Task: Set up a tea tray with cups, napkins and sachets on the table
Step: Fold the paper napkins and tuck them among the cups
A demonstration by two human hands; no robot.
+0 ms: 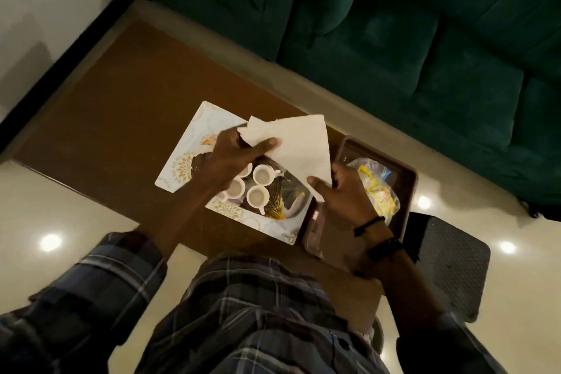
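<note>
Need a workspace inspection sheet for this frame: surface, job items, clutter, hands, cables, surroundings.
Surface: brown table, holding two trays.
Job's things: white cups on patterned tray; napkin held above it; bag of sachets in brown tray.
Clutter: nothing seen.
Hands: left hand and right hand both grip the napkin.
Cables: nothing seen.
Surroundings: green sofa beyond the table; dark mesh-topped object at right; glossy floor.

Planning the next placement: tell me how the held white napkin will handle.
The white napkin looks thin, so probably light and floppy; the left hand and right hand pinch opposite ends, holding it spread. Likely tears easily if tugged.
</note>
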